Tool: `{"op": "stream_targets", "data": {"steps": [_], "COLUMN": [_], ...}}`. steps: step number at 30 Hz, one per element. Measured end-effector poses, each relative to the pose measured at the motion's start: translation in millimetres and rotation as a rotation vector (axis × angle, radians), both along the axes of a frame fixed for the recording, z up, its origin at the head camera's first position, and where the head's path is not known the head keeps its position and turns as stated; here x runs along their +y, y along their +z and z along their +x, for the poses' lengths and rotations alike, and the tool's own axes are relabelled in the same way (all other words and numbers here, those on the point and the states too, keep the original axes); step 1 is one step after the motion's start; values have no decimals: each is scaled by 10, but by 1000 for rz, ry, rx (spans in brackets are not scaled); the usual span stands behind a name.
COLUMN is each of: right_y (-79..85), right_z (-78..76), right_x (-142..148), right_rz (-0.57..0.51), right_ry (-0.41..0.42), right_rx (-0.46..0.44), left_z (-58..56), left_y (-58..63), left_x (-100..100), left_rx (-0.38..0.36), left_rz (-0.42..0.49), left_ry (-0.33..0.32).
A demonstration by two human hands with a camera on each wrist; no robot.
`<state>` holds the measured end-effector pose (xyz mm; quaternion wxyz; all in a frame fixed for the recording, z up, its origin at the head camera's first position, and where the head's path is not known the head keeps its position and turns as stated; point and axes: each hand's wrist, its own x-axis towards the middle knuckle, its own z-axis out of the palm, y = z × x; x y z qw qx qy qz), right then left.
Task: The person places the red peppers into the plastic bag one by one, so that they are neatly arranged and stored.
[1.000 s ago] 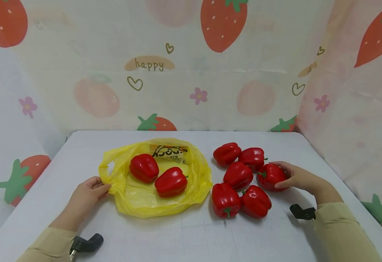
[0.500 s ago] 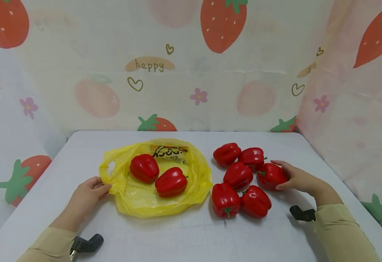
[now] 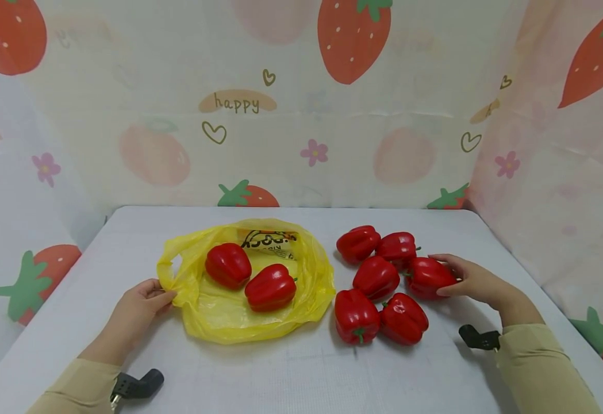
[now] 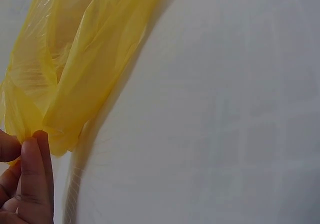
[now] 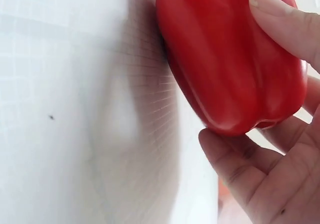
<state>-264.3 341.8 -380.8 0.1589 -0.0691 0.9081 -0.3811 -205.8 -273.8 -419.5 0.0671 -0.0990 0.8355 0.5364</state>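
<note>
A yellow plastic bag [image 3: 213,330] lies spread with its mouth gaping upward, and two red bell peppers [image 3: 227,265] rest inside it. My left hand [image 3: 143,302] pinches the bag's left edge just below the handle hole; the left wrist view shows the thin film [image 4: 95,83] gathered between thumb and fingers. At the right end of a loose group of peppers, my right hand [image 3: 469,282] grips a red bell pepper [image 3: 429,278]. In the right wrist view the thumb lies across that pepper's [image 5: 225,53] side, with fingers around its bottom end.
Several other red bell peppers [image 3: 376,278] sit close together between the bag and my right hand, on the white table [image 3: 301,379]. A printed cloth [image 3: 280,161] with strawberries hangs along the back and sides. Each wrist carries a black camera mount [image 3: 138,384].
The pepper under my right hand has turned, its green stem now showing less and its smooth side facing up. My left hand and the bag have stayed put.
</note>
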Motion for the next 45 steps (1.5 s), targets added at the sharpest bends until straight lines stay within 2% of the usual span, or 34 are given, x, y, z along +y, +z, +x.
{"op": "stream_targets", "data": {"steps": [7,15,22,28,39,45], "right_y": [14,45,106,231,524,611], "right_z": [-18,-28,-32,-35,-177,-292], "right_x": [20,3,29,17,-246,-460], "right_rz": [-10,-10,-18,-70,-110,-86], "right_ry": [15,-13,23,76,221,215], "right_rx": [53,45,97,156,251,247], "left_z": [-8,-10,-8,-13,-16,-22], "left_y": [0,14,20,12,2,-12], "left_x": [10,19,22,19,9,11], "left_rx": [-12,-18,-2,8,-12,-7], "left_rz": [18,22,24,38,-4,0], "left_ry": [4,8,2,5,3,-2]}}
